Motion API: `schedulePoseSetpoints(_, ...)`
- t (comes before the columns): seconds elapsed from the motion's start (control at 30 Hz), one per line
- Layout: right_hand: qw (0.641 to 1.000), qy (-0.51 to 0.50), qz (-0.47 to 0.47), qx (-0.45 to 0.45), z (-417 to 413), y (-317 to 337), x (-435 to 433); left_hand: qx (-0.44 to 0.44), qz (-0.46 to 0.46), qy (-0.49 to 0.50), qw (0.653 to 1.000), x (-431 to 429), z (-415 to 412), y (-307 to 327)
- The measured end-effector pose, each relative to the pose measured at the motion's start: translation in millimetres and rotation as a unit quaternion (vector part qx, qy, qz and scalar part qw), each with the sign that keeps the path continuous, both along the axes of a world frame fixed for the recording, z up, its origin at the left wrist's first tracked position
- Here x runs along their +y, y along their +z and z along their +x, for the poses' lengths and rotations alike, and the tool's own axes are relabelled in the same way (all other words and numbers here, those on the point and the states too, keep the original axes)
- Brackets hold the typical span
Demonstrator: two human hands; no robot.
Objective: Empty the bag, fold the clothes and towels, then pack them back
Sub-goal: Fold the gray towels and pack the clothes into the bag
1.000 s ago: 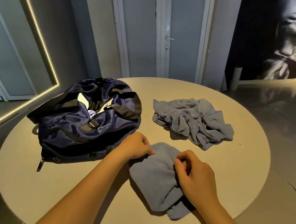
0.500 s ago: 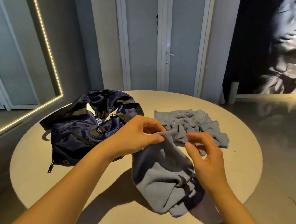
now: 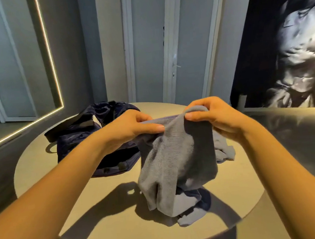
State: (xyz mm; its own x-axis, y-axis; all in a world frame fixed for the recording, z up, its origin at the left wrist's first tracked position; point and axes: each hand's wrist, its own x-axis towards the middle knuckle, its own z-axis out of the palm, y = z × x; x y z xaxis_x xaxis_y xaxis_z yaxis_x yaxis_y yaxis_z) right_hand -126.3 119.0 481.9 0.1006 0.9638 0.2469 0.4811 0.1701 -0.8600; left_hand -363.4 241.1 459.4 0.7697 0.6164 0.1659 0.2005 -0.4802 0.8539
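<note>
two hands hold one grey towel [image 3: 176,162] up above the round worktop [image 3: 41,170], near the middle. left hand [image 3: 130,128] pinches the top edge of the towel between thumb and fingers [image 3: 154,128], pressed together on the fabric. right hand [image 3: 213,115] grips the other part of the top edge, fingers curled over a bunched fold with thumb underneath. the hands are close together, the towel stretched short between them. the towel hangs down in loose folds, its lower end crumpled and touching the worktop at the near side, casting a dark shadow to the left. dark navy bag [image 3: 88,134] sits on the far left of the worktop, unzipped and slumped, partly behind the left forearm. second grey cloth [image 3: 224,149] lies on the worktop behind the held towel, right of the bag, mostly hidden. lit mirror frame [image 3: 52,72] on the left wall, doors [image 3: 164,40] at the far side.
</note>
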Motion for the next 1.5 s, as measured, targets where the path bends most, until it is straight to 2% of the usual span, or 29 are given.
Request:
schedulePoseSetpoints(0.17,0.999,-0.026,0.037,0.016,7.2,22.0,4.1,-0.083,-0.051,0.006,0.995,7.6,-19.3,1.5)
schedulePoseSetpoints(0.33,0.999,-0.03,0.024,-0.018,1.9,21.3,7.0,-0.214,-0.09,0.111,0.966,11.3,-23.0,5.7)
schedulePoseSetpoints(0.5,0.995,-0.008,-0.078,-0.054,14.1,0.5,5.3,-0.27,-0.106,0.247,0.924,28.3,-29.6,7.4)
schedulePoseSetpoints(0.63,0.992,0.001,-0.129,-0.013,36.6,-25.0,6.1,-0.304,-0.155,0.343,0.875,42.8,-35.1,8.6)
schedulePoseSetpoints(0.8,0.993,-0.039,-0.039,0.102,37.1,-26.7,14.2,-0.248,-0.137,0.362,0.888,49.9,-30.1,-6.0)
schedulePoseSetpoints(0.9,0.994,-0.025,0.029,0.099,24.2,-14.2,14.6,-0.202,-0.107,0.369,0.901,60.8,-35.1,-23.4)
schedulePoseSetpoints(0.97,0.996,-0.021,0.05,0.067,13.3,-8.1,15.4,-0.085,-0.04,0.363,0.927,62.0,-35.4,-30.0)
schedulePoseSetpoints(1.03,0.998,-0.006,0.047,0.035,0.9,-5.0,20.2,0.018,0.043,0.31,0.95,47.1,-28.6,-28.8)
schedulePoseSetpoints(1.13,0.999,0.038,0.016,-0.02,-20.3,-3.3,27.0,-0.015,0.062,0.128,0.99,4.4,-11.4,-10.5)
schedulePoseSetpoints(1.2,0.997,0.056,0.001,-0.053,-30.7,-3.5,29.8,-0.024,0.098,0.06,0.993,-12.1,-0.7,-1.7)
schedulePoseSetpoints(1.27,0.997,0.049,0.0,-0.056,-35.8,-4.2,30.7,-0.036,0.117,0.051,0.991,-18.9,4.0,5.4)
schedulePoseSetpoints(1.4,0.998,0.043,-0.029,-0.022,-33.4,-14.1,28.8,-0.074,0.078,0.05,0.993,-16.2,4.1,7.3)
schedulePoseSetpoints(1.5,0.994,0.068,-0.08,-0.034,-31.5,-31.5,27.1,-0.126,0.042,0.13,0.983,-9.5,4.8,7.8)
